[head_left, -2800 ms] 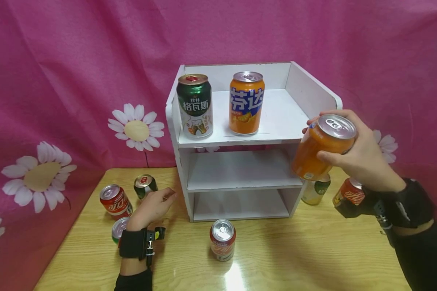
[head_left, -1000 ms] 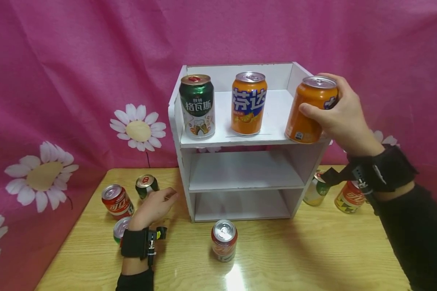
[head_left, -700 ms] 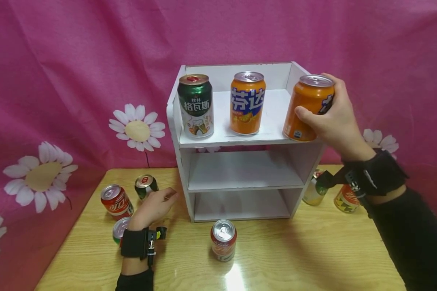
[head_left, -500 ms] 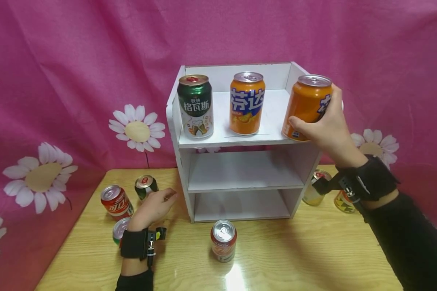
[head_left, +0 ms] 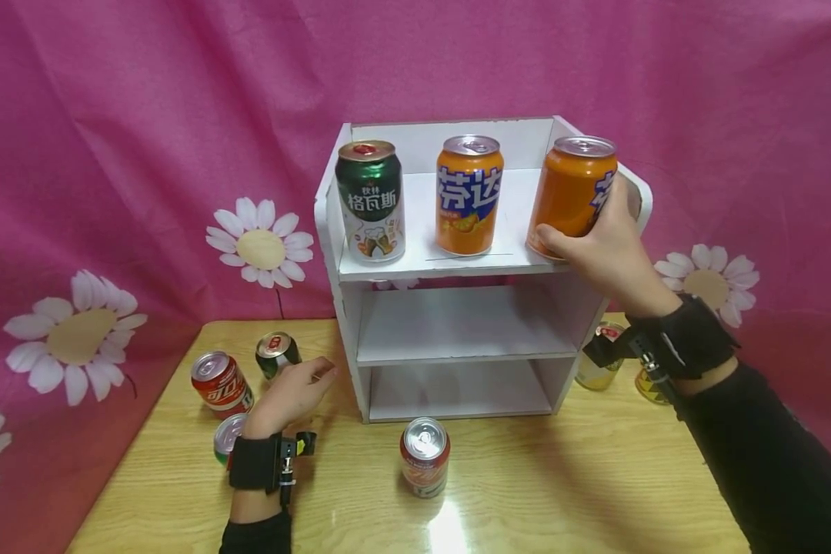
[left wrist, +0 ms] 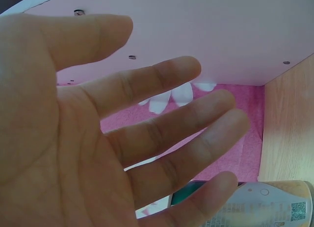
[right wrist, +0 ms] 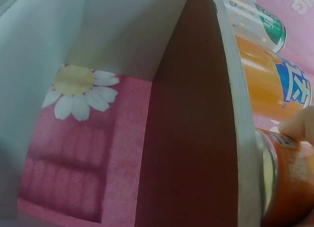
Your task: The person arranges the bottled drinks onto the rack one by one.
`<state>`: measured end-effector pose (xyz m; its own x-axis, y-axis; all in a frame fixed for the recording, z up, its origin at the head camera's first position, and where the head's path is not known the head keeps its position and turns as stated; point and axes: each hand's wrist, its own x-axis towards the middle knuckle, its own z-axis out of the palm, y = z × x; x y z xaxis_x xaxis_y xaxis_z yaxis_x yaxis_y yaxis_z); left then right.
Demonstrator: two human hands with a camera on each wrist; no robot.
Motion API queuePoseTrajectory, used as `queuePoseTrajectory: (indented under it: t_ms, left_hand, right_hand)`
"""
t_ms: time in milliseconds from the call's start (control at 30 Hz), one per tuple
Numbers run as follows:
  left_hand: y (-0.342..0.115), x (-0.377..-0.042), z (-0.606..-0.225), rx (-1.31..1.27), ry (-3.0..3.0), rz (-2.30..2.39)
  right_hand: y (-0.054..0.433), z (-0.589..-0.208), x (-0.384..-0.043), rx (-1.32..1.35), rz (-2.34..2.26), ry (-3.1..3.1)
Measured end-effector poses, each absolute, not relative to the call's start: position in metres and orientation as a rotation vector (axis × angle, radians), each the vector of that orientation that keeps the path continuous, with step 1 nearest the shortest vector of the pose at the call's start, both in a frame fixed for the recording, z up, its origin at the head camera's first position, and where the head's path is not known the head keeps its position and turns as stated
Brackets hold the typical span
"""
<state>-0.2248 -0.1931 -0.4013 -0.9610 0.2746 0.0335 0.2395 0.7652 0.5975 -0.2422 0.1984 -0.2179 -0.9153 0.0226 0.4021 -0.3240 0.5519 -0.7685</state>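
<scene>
My right hand [head_left: 612,250] grips an orange soda can [head_left: 569,192] low on its side, thumb in front, at the right end of the white shelf's [head_left: 457,269] top board. The can stands nearly upright; in the right wrist view its base is at the board's edge, and contact is hard to tell. Left of it on the same board are a second orange soda can [head_left: 468,204] and a green-and-white kvass can [head_left: 371,208]. My left hand [head_left: 294,396] hangs relaxed left of the shelf, fingers apart in the left wrist view, near a dark green can [head_left: 277,354].
Two more cans, a red cola can [head_left: 223,385] and a partly hidden green-edged can [head_left: 228,435], stand by my left forearm. Another red can [head_left: 425,462] is in front of the shelf. To its right are a pale can [head_left: 595,373] and a yellow-patterned can [head_left: 651,387], partly covered by my arm.
My right hand has carried the orange can up and left, from beside the shelf onto or just over the top board's right end. The left hand has stayed still.
</scene>
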Motion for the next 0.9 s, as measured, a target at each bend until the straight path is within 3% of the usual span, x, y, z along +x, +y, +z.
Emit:
queuePoseTrajectory:
  t_ms: [900]
  left_hand:
    - [-0.192,-0.225,-0.402,0.408,2.897,0.955]
  right_hand:
    - [0.184,-0.228,-0.248,0.242,1.116,-2.272]
